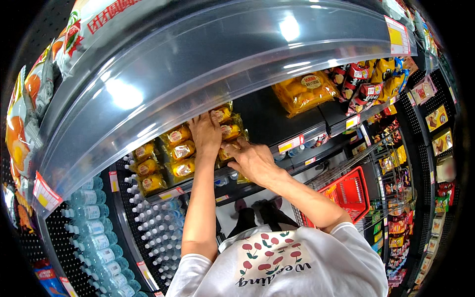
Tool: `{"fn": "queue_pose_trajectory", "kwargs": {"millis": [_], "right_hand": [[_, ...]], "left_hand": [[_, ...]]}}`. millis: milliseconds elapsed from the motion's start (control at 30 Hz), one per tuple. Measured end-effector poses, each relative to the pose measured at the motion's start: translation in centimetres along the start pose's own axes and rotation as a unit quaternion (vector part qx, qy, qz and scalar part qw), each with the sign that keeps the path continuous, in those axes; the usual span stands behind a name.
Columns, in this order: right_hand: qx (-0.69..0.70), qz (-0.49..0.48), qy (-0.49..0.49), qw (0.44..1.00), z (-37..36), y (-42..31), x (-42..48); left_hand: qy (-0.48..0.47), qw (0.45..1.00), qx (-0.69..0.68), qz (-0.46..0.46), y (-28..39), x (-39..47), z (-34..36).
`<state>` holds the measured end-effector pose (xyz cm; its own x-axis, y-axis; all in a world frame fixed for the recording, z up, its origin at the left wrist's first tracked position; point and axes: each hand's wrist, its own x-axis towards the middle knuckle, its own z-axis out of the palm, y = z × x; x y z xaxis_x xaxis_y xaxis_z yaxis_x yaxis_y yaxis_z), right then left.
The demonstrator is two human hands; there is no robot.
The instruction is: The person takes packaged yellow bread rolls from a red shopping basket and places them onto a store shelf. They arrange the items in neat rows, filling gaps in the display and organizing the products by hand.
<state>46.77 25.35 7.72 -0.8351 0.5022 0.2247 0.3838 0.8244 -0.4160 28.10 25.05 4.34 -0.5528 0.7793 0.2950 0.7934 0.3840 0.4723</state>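
On a black shelf, small yellow plastic-wrapped cakes stand in short rows. My left hand reaches in under the clear-edged shelf above and rests on or between the wrapped cakes; its fingertips are partly hidden. My right hand is at the front of the row beside it, fingers bent against a wrapped cake that it partly covers. Whether either hand grips a cake cannot be told. Farther right on the shelf lies a larger yellow bag of cakes.
The upper shelf's clear plastic edge spans above my hands. Water bottles fill shelves at the left. A red shopping basket sits in a wire cart at the right. Snack bags stand at the shelf's right end.
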Motion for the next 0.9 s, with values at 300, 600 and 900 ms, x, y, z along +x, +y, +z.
{"fn": "queue_pose_trajectory", "kwargs": {"millis": [300,600,900], "right_hand": [[-0.021,0.014,0.01,1.0,1.4,0.5,0.7],[-0.014,0.029,0.033,0.999,2.0,1.3,0.8],[-0.035,0.066,-0.026,0.997,0.9,2.7,0.6]], "left_hand": [[-0.091,0.99,-0.066,-0.079,0.8,0.4,0.6],[-0.066,0.993,-0.093,-0.035,1.1,0.3,1.4],[-0.026,0.997,-0.071,0.022,1.6,0.7,3.7]]}}
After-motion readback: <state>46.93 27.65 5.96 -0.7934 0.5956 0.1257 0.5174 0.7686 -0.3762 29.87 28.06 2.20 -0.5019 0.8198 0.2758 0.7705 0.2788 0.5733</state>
